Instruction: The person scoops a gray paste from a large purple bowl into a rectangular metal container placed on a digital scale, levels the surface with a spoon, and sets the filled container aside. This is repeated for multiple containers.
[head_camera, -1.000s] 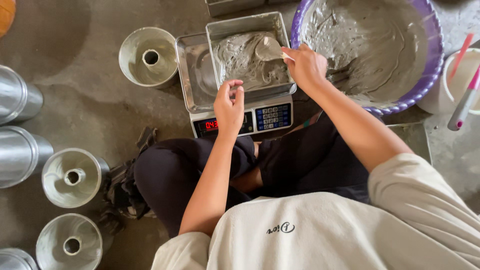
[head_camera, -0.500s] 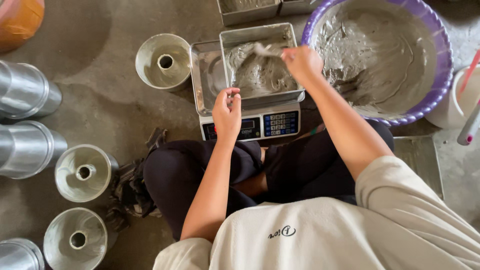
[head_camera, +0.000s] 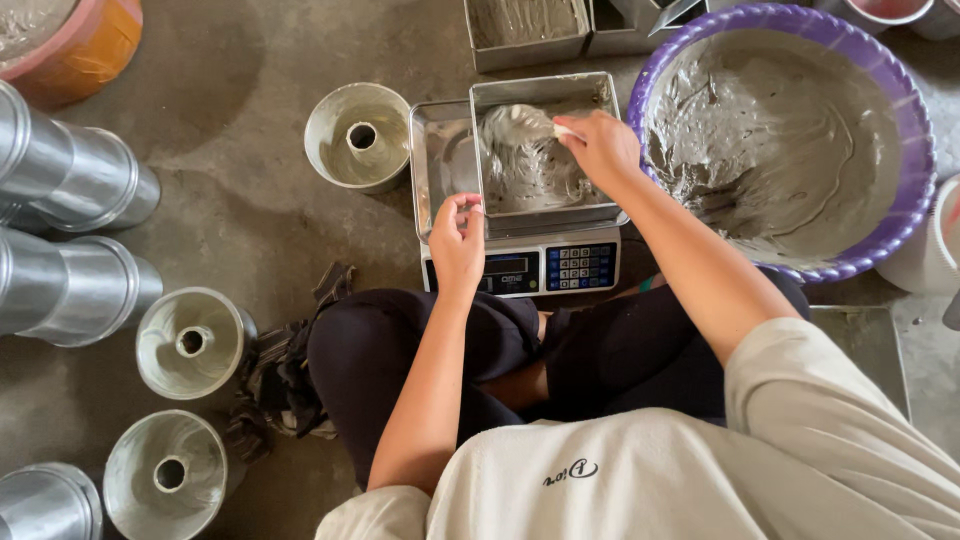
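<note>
A square metal pan (head_camera: 610, 100) part-filled with grey batter stands on a digital scale (head_camera: 540, 268) in front of my crossed legs. My right hand (head_camera: 600, 148) is over the pan, shut on a pale spoon (head_camera: 540, 124) heaped with grey batter. My left hand (head_camera: 457, 238) pinches the pan's near left corner. A large purple basin (head_camera: 925, 160) smeared with grey batter sits to the right of the scale.
Several empty metal ring moulds stand on the floor: one (head_camera: 358, 138) left of the scale, two (head_camera: 192, 342) (head_camera: 165, 476) at lower left. Stacked metal cylinders (head_camera: 70, 180) lie far left. An orange bucket (head_camera: 85, 45) is top left, filled square pans (head_camera: 525, 30) at the top, a dark rag (head_camera: 285, 370) by my knee.
The view has shifted, so everything sits lower and further right in frame. My right hand stays over the pan with the spoon; my left hand stays at the pan's near edge.
</note>
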